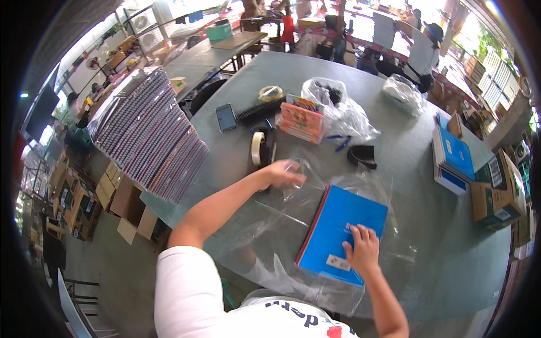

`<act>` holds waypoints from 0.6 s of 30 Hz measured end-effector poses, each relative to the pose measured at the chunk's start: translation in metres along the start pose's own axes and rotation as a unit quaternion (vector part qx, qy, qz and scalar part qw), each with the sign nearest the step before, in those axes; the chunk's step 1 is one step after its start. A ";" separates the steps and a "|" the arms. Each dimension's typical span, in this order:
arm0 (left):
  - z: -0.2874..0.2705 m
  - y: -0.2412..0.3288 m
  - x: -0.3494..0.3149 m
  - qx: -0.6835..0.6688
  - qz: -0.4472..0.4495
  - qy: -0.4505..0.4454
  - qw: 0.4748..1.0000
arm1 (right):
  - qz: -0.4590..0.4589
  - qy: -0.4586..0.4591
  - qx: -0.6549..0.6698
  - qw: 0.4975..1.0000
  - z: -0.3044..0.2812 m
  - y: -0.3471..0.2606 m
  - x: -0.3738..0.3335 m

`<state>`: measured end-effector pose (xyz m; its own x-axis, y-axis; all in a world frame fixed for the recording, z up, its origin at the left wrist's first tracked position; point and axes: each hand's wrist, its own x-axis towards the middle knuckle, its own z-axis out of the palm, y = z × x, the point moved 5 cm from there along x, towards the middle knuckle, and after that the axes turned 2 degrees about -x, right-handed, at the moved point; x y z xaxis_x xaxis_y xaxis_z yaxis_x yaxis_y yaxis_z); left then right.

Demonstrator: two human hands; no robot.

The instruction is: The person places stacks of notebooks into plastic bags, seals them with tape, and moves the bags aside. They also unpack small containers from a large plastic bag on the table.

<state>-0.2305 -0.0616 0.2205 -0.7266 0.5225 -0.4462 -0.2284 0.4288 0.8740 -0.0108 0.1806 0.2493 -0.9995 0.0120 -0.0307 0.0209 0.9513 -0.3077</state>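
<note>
A blue spiral notebook lies on the table, its bound edge to the left and a white label near its lower edge. Flat on its cover rests my right hand, fingers spread. Thin clear plastic film spreads under and around the notebook. My left hand, slightly blurred, pinches a raised part of that film beyond the notebook's upper left corner. Just past this hand stands a black tape dispenser with a roll of tape on it.
A tall stack of plastic-wrapped spiral notebooks rises at the left. Farther back are a phone, an orange pack of booklets, a plastic bag and a black curved piece. Blue notebooks and a cardboard box stand right.
</note>
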 end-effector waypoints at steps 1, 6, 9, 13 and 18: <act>0.009 -0.019 -0.017 0.010 -0.067 -0.018 0.998 | -0.005 -0.100 0.061 0.993 0.000 0.005 0.004; 0.013 -0.015 -0.054 -0.064 0.134 0.323 0.935 | -0.074 -0.063 -0.028 0.995 0.001 0.022 0.019; 0.036 -0.041 -0.083 0.198 0.161 0.337 0.906 | -0.062 -0.113 -0.022 0.991 0.001 0.026 0.020; 0.031 -0.020 -0.102 0.028 0.152 0.350 0.924 | -0.080 -0.154 -0.035 0.984 -0.005 0.026 0.025; 0.067 -0.032 -0.140 -0.081 -0.129 0.023 0.988 | -0.117 -0.170 -0.039 0.978 0.003 0.030 0.020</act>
<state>-0.0777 -0.0992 0.2425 -0.6591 0.3749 -0.6519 -0.5078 0.4176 0.7535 -0.0304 0.2080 0.2363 -0.9102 -0.2990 -0.2865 -0.2222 0.9364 -0.2715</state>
